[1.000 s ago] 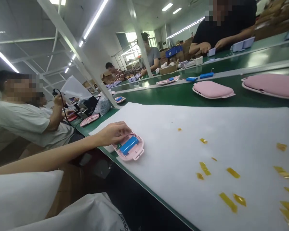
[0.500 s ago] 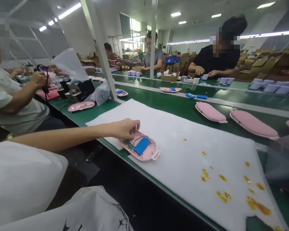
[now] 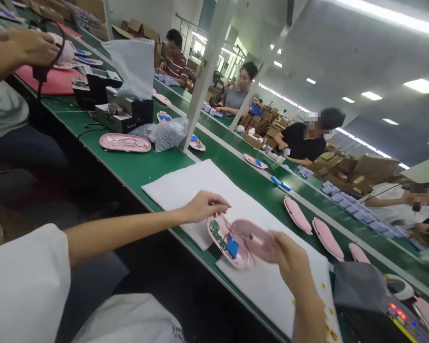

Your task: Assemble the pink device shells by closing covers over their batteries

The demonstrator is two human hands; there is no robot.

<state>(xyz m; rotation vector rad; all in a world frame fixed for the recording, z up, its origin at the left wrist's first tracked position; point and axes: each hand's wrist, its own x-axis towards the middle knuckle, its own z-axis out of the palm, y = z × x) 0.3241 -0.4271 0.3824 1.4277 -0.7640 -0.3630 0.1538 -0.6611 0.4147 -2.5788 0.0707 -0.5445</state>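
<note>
In the head view my right hand [image 3: 293,257] grips a pink shell half [image 3: 255,238] by its end, tilted and blurred by motion. Close below it, an open pink shell [image 3: 242,259] rests near the white sheet's front edge. Inside that shell are a blue battery pack [image 3: 232,247] and a green circuit board [image 3: 217,233]. Thin dark-red wires run between the two halves. My left hand [image 3: 209,206] hovers at the open shell's far end, its fingers loosely curved and nothing visible in them. Whether its fingertips touch the rim, I cannot tell.
The white foam sheet [image 3: 186,181] covers part of the green bench [image 3: 128,166]. Closed pink shells [image 3: 328,238] lie beyond it. A dark device with a lit display [image 3: 396,312] stands at right; clear bags [image 3: 169,135] lie near a post. Co-workers sit around.
My right hand has come into view with a pink shell half. My left hand has lifted from inside the open shell. The view has tilted and turned, bringing the display device into sight.
</note>
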